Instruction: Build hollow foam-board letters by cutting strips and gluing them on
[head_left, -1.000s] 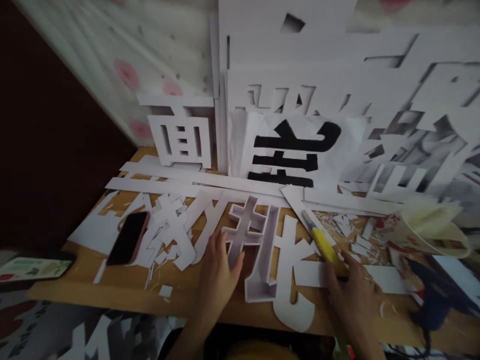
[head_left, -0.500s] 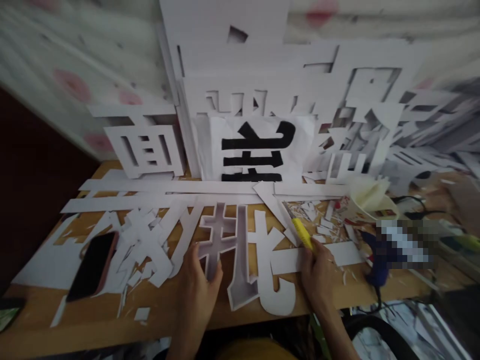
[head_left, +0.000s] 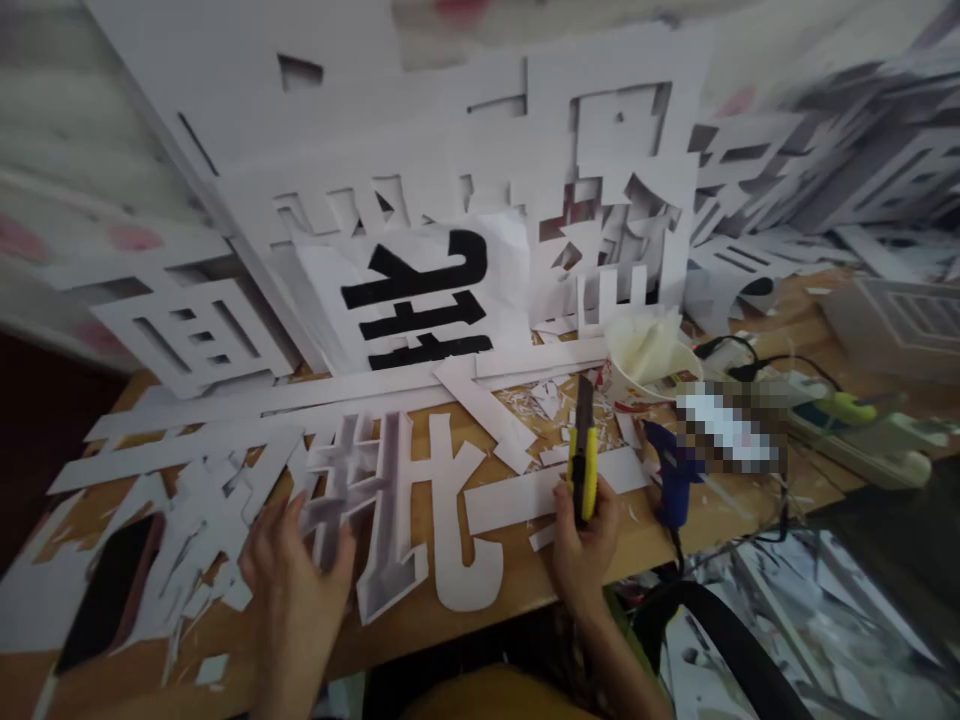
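My left hand (head_left: 300, 560) has its thumb and fingers apart at the lower left end of a white walled character piece (head_left: 386, 520); whether it touches the piece is unclear. In my right hand (head_left: 589, 530) is a yellow and black utility knife (head_left: 582, 460), its blade end pointing away from me. Between the hands lies a flat white curved character part (head_left: 450, 510), beside the walled part. A white strip (head_left: 510, 500) reaches from that part toward the knife. Behind them stands a paper sheet with a black printed character (head_left: 420, 290).
A blue glue gun (head_left: 671, 475) lies right of the knife, below a paper cup (head_left: 649, 365). A phone (head_left: 112, 590) rests at the left among white scraps. Cut-out boards (head_left: 247, 130) stand at the back. Cords and a power strip (head_left: 862, 440) are at the right.
The view has swung to the right. My right hand has turned the knife more upright, showing its black side. My left hand's fingers have spread near the walled piece.
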